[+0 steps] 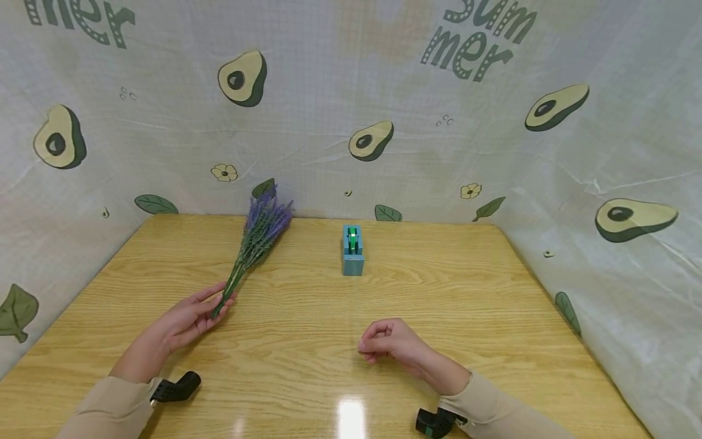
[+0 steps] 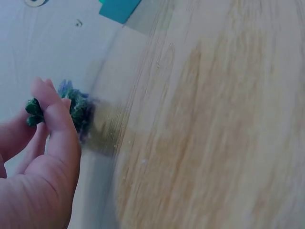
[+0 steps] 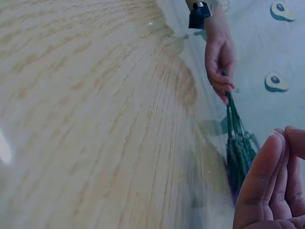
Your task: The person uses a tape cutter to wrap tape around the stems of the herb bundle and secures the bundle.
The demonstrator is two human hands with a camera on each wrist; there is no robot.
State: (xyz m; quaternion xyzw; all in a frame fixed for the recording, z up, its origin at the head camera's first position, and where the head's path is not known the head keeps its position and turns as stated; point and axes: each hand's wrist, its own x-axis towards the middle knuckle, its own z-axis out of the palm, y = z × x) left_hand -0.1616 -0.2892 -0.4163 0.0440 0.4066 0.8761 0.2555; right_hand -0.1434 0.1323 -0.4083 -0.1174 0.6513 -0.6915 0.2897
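Observation:
A bunch of purple lavender with green stems (image 1: 256,235) slants up and to the right on the left side of the head view. My left hand (image 1: 189,320) pinches the lower stems between thumb and fingers; in the left wrist view the hand (image 2: 52,152) holds the stem ends, with the flower heads (image 2: 80,112) beyond. On the right, my right hand (image 1: 403,349) is raised with loosely bent fingers and holds nothing. The right wrist view shows its thumb and fingertips (image 3: 278,138) together, partly covering the bunch (image 3: 238,148).
A small blue block-shaped object with a green part (image 1: 353,264) stands near the back middle of the wooden table (image 1: 296,366); its teal corner (image 2: 119,9) shows in the left wrist view. A cloth printed with avocados (image 1: 307,73) hangs behind and at the sides.

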